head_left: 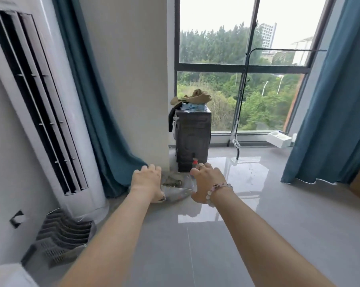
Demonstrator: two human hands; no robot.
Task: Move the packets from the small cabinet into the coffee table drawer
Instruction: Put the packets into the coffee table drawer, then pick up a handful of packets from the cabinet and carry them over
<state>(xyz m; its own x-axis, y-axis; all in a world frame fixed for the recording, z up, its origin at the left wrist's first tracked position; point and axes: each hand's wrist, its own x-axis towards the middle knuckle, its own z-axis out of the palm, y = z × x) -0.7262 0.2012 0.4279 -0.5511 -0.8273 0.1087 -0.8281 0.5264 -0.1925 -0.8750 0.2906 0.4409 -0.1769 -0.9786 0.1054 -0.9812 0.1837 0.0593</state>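
Pick-up stage, most likely: clear packet (pixel 176 189) low in front of the small cabinet (pixel 193 139), between left hand (pixel 147 182) and right hand (pixel 205 183), touching or just beside both; too blurred to tell whether lying on the floor (pixel 257 224) or lifted off it. Left hand knuckles-up at the packet's left edge, thumb by its corner, grip hidden, so cannot tell whether pinching; right hand spread and relaxed at the right edge, gripping nothing visible. Next, probably: secure hold on both edges, lift, then turn away toward the coffee table drawer, out of view here.
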